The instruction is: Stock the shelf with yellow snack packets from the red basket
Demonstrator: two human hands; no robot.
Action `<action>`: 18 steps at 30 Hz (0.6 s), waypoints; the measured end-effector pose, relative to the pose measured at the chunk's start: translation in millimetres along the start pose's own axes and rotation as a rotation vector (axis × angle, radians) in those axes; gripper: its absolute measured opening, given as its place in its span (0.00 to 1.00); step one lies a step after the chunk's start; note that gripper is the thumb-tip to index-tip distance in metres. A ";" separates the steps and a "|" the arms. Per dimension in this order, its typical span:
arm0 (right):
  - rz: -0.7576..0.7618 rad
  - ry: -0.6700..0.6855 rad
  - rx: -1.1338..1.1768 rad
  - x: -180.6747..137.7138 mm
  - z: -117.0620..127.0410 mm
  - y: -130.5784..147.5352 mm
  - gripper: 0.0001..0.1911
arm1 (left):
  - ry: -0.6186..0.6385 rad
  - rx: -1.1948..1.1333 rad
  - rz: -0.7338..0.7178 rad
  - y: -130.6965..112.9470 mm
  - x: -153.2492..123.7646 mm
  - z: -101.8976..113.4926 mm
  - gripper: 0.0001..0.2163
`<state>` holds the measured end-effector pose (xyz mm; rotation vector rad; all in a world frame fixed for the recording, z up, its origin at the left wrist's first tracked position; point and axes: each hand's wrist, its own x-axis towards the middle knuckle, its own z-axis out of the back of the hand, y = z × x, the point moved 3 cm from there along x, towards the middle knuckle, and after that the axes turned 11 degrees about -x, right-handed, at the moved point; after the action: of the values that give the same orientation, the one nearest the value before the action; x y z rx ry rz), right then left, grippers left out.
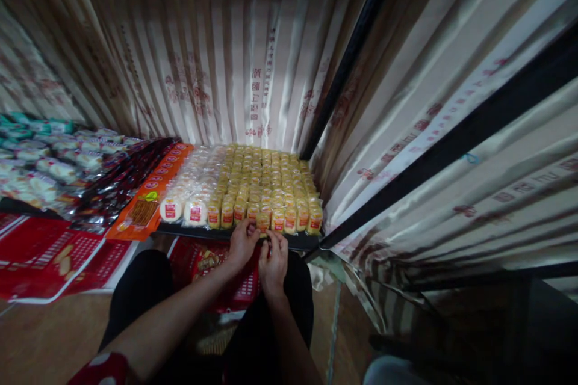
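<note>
Along the shelf's front edge, several yellow packaged snacks (289, 216) stand in close rows, each in clear wrap with a red and orange label. One yellow snack packet (262, 221) sits between my hands, slightly forward of the front row. My left hand (244, 245) has its fingers closed at the packet's left side. On the right, my right hand (273, 258) has thumb and fingers pinched at its lower right edge. White round packaged snacks (195, 212) stand to the left of the yellow rows.
Left of the snacks lie an orange bag (149, 192), dark shiny packets (112, 183) and white wrapped packets (58, 168). A pleated curtain (253, 60) hangs behind. Dark metal bars (356, 54) frame the black shelf (298, 242). Red printed sheets (49, 252) hang below its front.
</note>
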<state>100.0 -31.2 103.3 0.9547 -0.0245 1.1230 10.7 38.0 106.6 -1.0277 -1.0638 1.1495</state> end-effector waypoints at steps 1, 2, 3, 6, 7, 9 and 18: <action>0.003 0.002 -0.005 -0.3 0.3 -0.9 0.15 | 0.001 0.009 -0.007 -1.1 -1.0 -0.9 0.07; 0.003 0.003 -0.005 -0.9 0.5 -1.8 0.16 | 0.004 0.010 -0.012 -2.1 -2.3 -1.7 0.08; 0.001 0.004 -0.003 -1.5 0.6 -2.8 0.16 | 0.006 0.004 -0.014 -2.9 -3.9 -2.2 0.08; -0.009 0.011 -0.002 -3.7 0.1 -5.7 0.18 | 0.007 -0.049 -0.005 -4.8 -9.1 -1.8 0.11; -0.010 0.017 0.000 -4.3 -0.4 -6.6 0.18 | 0.005 -0.062 -0.007 -5.6 -10.7 -1.2 0.11; -0.007 0.031 0.002 -5.1 -1.4 -8.2 0.18 | 0.000 -0.053 -0.027 -7.9 -13.1 0.2 0.10; -0.023 0.010 0.014 0.6 4.8 -12.1 0.20 | 0.056 0.122 -0.197 -10.8 -8.5 -4.9 0.03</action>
<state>111.7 -35.1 99.0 0.9594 0.0022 1.1074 16.7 28.0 115.2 -0.8350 -1.0142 1.0073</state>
